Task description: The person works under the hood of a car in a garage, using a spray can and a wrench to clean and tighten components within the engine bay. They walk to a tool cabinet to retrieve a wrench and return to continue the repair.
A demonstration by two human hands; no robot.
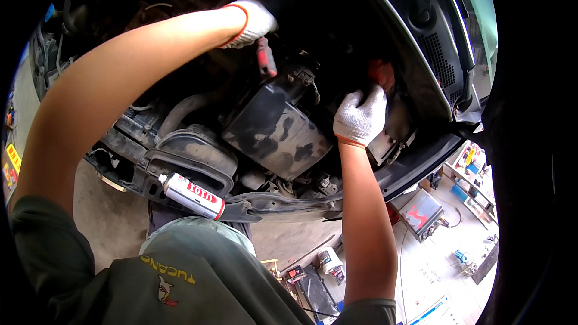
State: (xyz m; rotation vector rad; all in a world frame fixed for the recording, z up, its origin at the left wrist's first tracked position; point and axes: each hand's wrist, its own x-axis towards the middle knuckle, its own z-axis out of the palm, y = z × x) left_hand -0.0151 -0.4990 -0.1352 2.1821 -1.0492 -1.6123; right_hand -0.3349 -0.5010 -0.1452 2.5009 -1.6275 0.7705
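White knit gloves with orange cuffs cover both my hands inside a car's open engine bay. My left hand [256,23] is closed at the back, and the red-and-grey handle of a tool [265,58] sticks out below it; the tool's other end is lost in the dark. Right of centre, my right hand [361,115] is closed, its fingers curled up against a dull red piece [381,73] whose kind I cannot make out. Between my hands lies a dusty black plastic box [280,129] with dark smudges, a connector and wire at its top.
A white-and-red spray can [191,196] lies on its side on the front crossmember [277,204], close to my body. Behind it curves a black air duct [195,155]. The fender edge [421,162] borders the right. Tools and a white bucket [330,261] stand on the floor below.
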